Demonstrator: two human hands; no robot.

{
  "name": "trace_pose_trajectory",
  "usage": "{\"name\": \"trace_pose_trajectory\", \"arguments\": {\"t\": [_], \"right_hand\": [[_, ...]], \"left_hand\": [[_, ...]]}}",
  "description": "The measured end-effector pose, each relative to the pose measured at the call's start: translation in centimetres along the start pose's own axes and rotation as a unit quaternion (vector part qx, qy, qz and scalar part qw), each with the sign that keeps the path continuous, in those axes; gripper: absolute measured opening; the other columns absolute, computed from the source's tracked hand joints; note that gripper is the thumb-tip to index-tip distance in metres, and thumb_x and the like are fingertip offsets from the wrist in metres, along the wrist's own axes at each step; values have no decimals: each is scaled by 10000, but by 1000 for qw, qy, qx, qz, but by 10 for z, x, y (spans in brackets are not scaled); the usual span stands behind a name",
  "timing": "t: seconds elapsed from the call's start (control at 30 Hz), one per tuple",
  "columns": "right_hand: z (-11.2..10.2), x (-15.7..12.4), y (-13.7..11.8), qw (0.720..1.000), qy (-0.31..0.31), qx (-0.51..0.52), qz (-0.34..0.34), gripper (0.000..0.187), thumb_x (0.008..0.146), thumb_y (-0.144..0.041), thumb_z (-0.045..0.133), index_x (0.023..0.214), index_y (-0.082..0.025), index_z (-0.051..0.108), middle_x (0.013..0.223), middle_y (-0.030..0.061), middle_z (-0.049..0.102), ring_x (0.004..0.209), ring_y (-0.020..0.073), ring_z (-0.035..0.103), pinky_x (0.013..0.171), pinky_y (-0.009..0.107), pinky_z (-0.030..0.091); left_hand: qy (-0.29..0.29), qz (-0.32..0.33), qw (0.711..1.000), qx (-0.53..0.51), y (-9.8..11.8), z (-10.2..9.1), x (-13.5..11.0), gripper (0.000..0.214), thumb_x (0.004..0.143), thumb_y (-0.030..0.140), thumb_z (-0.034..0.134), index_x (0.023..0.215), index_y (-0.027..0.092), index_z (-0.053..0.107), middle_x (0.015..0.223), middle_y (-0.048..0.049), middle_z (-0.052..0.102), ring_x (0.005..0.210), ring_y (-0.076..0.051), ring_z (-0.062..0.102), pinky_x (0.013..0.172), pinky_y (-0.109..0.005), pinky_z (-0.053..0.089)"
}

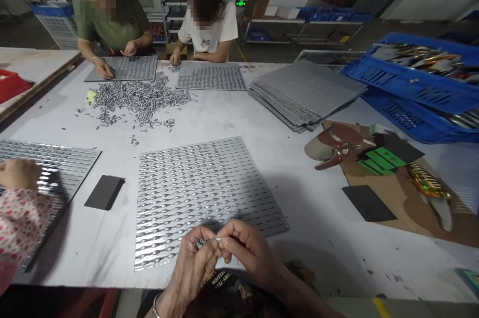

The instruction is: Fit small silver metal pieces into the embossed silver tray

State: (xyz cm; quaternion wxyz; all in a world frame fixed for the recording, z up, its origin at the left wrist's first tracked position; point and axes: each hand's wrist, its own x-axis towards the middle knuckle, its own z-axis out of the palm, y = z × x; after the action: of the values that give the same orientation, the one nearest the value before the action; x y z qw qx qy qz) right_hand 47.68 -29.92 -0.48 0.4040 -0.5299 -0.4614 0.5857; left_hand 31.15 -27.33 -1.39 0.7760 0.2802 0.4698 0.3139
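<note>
Just above the table's near edge, my left hand (pixel 198 258) and my right hand (pixel 250 253) meet at their fingertips. Both are closed in a pinch around a tiny pale piece (pixel 219 241). Small dark grey, spindle-shaped pieces (pixel 201 243) show between the fingers of my left hand. Directly beyond my hands lies a grey sheet (pixel 275 225) with rows of spindle-shaped pieces in it. Those on its left look bigger and shinier than those on its right. My fingers cover part of the sheet's near edge.
Left of the sheet lies a dark sanding block (pixel 105 192). Farther back are a loose heap of grey pieces (pixel 142 101) and stacked sheets (pixel 299 91). Blue baskets (pixel 404 83), a brown tape dispenser (pixel 337 143) and a fishing lure (pixel 426 183) are at right. Co-workers' hands are at left and across.
</note>
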Motion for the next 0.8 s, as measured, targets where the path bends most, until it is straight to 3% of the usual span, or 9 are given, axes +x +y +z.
{"name": "trace_pose_trajectory", "arguments": {"t": [0.07, 0.47, 0.8], "right_hand": [[1, 0, 1, 1000, 1, -3, -11, 225, 952, -401, 598, 873, -193, 633, 684, 14, 687, 638, 170, 654, 657, 292, 515], [10, -6, 10, 998, 36, -41, -26, 221, 973, -386, 582, 872, -196, 637, 662, 7, 670, 634, 169, 657, 619, 269, 501], [4, -2, 2, 1000, 26, -16, -10, 241, 958, -418, 604, 893, -190, 649, 694, 21, 696, 656, 171, 661, 663, 289, 510]], "left_hand": [[-55, -7, 998, -32, -4, -1, 1, 413, 797, 510, 813, 747, 203, 541, 582, -1, 683, 369, -7, 224, 374, -161, 118], [-29, 36, 999, 22, -13, -5, 0, 378, 872, 502, 738, 757, 220, 514, 521, 54, 609, 395, -32, 265, 422, -182, 185], [-51, -20, 998, -25, 5, -7, 1, 211, 836, 363, 783, 739, 212, 673, 609, 24, 687, 389, -3, 278, 464, -189, 130]]}}
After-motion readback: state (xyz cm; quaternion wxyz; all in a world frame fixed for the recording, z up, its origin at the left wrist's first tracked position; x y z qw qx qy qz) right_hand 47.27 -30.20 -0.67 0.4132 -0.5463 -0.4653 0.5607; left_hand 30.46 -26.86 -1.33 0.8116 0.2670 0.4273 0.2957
